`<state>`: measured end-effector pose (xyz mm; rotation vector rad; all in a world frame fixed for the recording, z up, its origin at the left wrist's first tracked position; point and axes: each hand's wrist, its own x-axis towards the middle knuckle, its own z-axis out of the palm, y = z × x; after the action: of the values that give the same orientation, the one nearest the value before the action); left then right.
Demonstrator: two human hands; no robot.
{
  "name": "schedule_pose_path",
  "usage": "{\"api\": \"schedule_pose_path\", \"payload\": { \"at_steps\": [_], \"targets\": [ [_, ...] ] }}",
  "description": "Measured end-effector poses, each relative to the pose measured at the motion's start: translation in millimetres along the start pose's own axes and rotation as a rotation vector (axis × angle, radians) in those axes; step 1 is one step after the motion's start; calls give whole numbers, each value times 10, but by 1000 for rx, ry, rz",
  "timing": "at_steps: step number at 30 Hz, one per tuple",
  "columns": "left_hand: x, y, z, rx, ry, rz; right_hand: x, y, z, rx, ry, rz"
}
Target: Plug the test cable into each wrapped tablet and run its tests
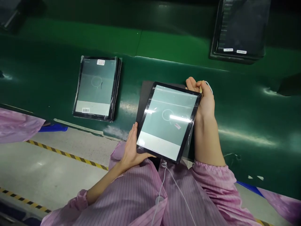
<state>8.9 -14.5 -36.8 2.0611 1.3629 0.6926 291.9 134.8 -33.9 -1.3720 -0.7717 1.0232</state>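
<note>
A lit tablet [164,122] with a black frame is tilted in front of me, its screen showing a pale circle and a small white label. My left hand [134,147] is closed on its lower left corner, thumb along the bottom edge and fingers along the side. At the upper right corner is my right hand [204,97], palm turned up and fingers curled. Its thumb and forefinger pinch together by a small yellowish bit, and a thin white loop shows beside them; what they hold is unclear. Beneath the tablet lies a dark grey flat sheet or pad [145,94].
On the green bench [127,122], a stack of film-wrapped tablets [96,88] lies to the left. Another dark stack [242,31] sits at the far right. A white cord [162,185] hangs over my striped pink smock. Pink sleeves or clothing show at both sides.
</note>
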Motion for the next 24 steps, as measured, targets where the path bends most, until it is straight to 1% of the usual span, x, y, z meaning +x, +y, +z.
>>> {"api": "schedule_pose_path", "payload": {
  "at_steps": [4,7,10,13,16,18,21,24],
  "targets": [
    [1,10,-18,-59,-30,-56,-48,22,17,46,2,-4],
    [11,23,-49,-85,-23,-59,-6,20,-34,61,33,28],
    [21,39,-73,-71,-40,-60,42,-69,-150,-54,44,73],
    [25,44,-76,-38,-49,-64,52,-265,-250,-235,35,110],
    [28,44,-73,-31,-34,-64,43,-491,-276,-449,42,109],
    [33,46,-73,-42,-31,-61,42,-600,-261,-546,51,99],
    [34,49,-69,-52,-21,-63,47,-653,-230,-566,95,125],
    [24,55,-55,-59,7,-57,51,-599,-219,-474,124,160]
  ]
}}
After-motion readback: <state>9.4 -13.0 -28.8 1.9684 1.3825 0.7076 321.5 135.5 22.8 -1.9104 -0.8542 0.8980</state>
